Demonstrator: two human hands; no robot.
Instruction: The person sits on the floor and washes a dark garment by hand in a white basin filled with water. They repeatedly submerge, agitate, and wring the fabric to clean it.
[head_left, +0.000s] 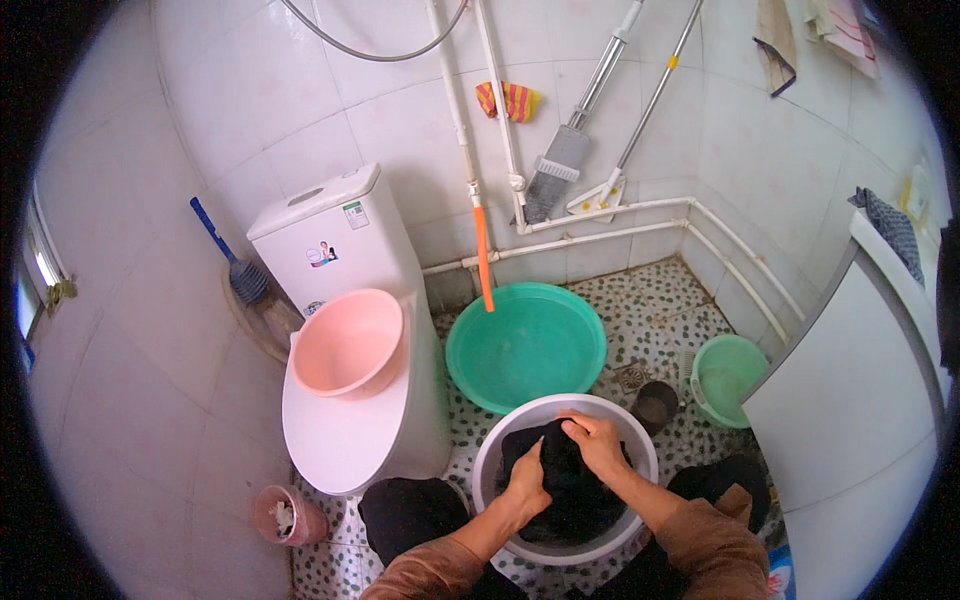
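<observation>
A pale grey-white basin [645,470] stands on the floor between my knees. Wet-looking black cloth [575,490] fills it; its exact kind of garment cannot be told. On the left part of the cloth, my left hand [527,482] is closed, gripping a fold near the middle. My right hand [596,446] holds the same bunched cloth at its far side, fingers bent over it. Both hands are close together above the basin, and the fingertips are partly hidden in the dark folds.
Beyond the basin sits a green tub [530,345] under an orange hose [483,260]. A pink basin [348,343] rests on the toilet lid [345,440] at left. To the right are a dark cup [656,405], a small green basin [728,380] and a white cabinet [850,380].
</observation>
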